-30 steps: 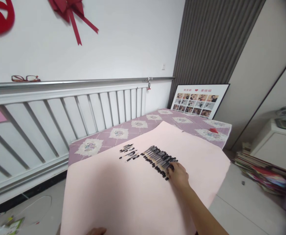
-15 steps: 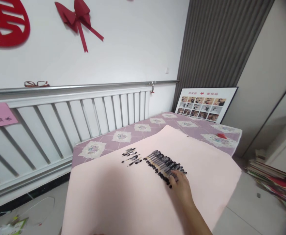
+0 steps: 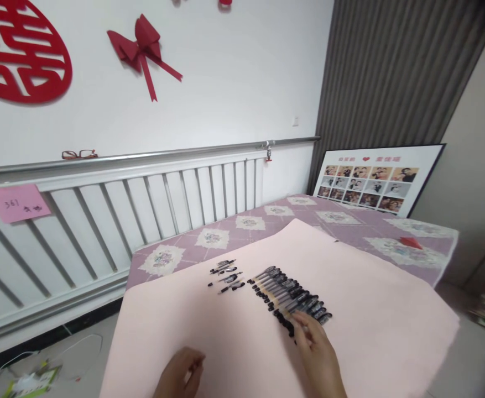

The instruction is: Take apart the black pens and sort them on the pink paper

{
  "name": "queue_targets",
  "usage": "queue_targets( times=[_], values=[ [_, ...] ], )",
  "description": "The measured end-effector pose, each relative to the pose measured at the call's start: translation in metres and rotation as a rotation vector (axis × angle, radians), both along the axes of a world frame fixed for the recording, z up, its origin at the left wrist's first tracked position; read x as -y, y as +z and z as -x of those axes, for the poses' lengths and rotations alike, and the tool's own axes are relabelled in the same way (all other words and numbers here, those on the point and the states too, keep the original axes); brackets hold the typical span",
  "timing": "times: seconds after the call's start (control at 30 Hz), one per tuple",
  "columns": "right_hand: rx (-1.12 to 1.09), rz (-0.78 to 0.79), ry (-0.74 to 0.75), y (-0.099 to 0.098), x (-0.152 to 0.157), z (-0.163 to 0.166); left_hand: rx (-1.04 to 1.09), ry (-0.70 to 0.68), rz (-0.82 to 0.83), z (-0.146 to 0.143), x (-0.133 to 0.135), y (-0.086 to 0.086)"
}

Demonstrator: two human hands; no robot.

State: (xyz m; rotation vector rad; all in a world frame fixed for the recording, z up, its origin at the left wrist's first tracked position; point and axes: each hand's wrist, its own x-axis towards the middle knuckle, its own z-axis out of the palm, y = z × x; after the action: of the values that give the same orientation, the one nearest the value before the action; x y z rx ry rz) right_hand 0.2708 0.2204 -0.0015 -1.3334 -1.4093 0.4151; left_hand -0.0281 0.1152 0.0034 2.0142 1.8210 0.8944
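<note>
A row of pens (image 3: 286, 290) with black caps lies side by side on a pink sheet (image 3: 370, 309). My right hand (image 3: 314, 348) is at the row's near right end, thumb and fingers pinched together beside the lower ends of the pens. What sits between those fingertips is too small to make out. Black pieces (image 3: 283, 320) lie just left of the fingertips. My left hand (image 3: 182, 370) is over the sheet's near edge, apart from the pens, with fingers curled in; whatever it may hold is hidden. A smaller loose group of pens (image 3: 228, 276) lies left of the row.
Under the sheet is a purple patterned tablecloth (image 3: 213, 237), with a red piece (image 3: 411, 243) at its far right. A white radiator (image 3: 163, 193) runs along the wall, bearing a pink note (image 3: 18, 203). Glasses (image 3: 79, 155) rest on the pipe. A photo board (image 3: 379, 179) leans behind the table.
My left hand has come into view from the bottom edge. My right hand has drawn slightly back towards me from the pens. The camera has turned a little to the left.
</note>
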Motion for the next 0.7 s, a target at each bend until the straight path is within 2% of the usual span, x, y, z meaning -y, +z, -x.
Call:
queue_targets(
  times=[0.17,0.33,0.5,0.7],
  values=[
    [-0.011,0.000,0.061,0.002,-0.003,0.002,-0.097,0.028,0.023,-0.036,-0.091,0.024],
    [0.031,0.073,0.105,0.003,-0.002,0.003,-0.183,0.012,0.055,-0.056,-0.161,0.024],
    [0.023,0.086,0.119,0.010,-0.002,0.002,-0.256,0.043,0.118,-0.066,-0.197,0.021],
    [0.005,0.133,0.142,0.015,-0.004,0.001,-0.311,0.022,0.176,-0.073,-0.209,0.016]
  ],
)
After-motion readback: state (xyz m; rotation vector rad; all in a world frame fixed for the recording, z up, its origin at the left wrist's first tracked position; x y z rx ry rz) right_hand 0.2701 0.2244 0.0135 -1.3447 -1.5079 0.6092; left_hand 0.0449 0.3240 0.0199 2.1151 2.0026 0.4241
